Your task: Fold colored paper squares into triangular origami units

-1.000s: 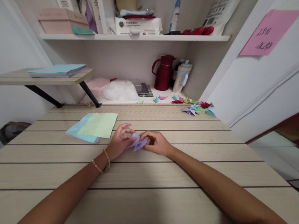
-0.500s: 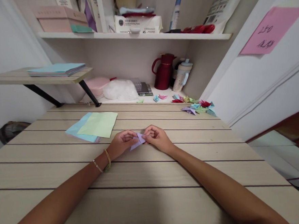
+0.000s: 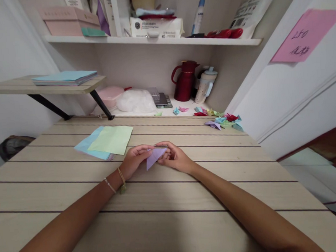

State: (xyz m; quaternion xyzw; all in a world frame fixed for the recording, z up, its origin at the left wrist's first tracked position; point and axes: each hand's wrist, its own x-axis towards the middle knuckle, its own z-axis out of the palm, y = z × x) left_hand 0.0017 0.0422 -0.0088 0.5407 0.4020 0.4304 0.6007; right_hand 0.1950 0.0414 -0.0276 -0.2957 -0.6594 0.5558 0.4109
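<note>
A small purple folded paper (image 3: 155, 157), roughly triangular, is held just above the slatted table (image 3: 152, 227). My left hand (image 3: 136, 160) pinches its left part between thumb and fingers. At the paper's right side is my right hand (image 3: 176, 158), its fingers curled behind the paper and its thumb lying lower, a little apart from it. Whether the right fingertips press on the paper is partly hidden. Left of my hands lie loose sheets of paper, a light green sheet (image 3: 111, 140) on top of a blue sheet (image 3: 85, 145).
Several small folded paper pieces (image 3: 225, 120) lie at the table's back right. Behind stand a dark red jug (image 3: 185, 81) and a light bottle (image 3: 205, 85). A raised wooden shelf (image 3: 7, 86) at the left bears a paper stack (image 3: 65, 77).
The purple paper has turned and now shows a wider, smooth triangular face. My right thumb has come off its front and moved lower, while the left hand keeps its pinch.
</note>
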